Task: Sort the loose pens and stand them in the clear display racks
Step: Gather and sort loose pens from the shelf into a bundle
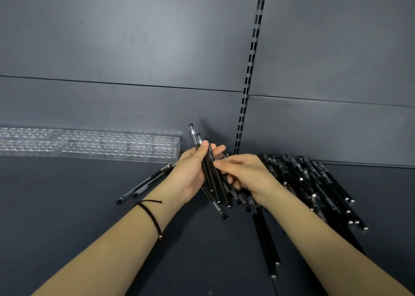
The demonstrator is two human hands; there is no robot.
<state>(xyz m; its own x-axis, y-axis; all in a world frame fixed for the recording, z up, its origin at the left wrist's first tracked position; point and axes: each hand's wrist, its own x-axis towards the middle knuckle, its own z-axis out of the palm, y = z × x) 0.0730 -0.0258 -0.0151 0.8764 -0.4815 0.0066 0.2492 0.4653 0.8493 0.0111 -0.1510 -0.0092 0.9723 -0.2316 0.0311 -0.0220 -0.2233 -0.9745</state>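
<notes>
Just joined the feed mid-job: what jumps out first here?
At centre, the left hand grips a bundle of black pens, and the right hand pinches one of them. A pile of black pens lies to the right, and the clear display racks stand at the back left.

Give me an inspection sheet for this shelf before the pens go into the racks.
Surface: dark grey shelf, flat, matte.
Job's things: clear racks at back left against the wall, holes look empty; bundle of pens raised between the hands; loose pile of pens at right; two pens lying behind the left wrist.
Clutter: nothing seen.
Hands: left hand grips the bundle of pens; right hand pinches one pen in it.
Cables: nothing seen.
Surroundings: grey back panel; slotted upright; black cord bracelet on the left wrist.
</notes>
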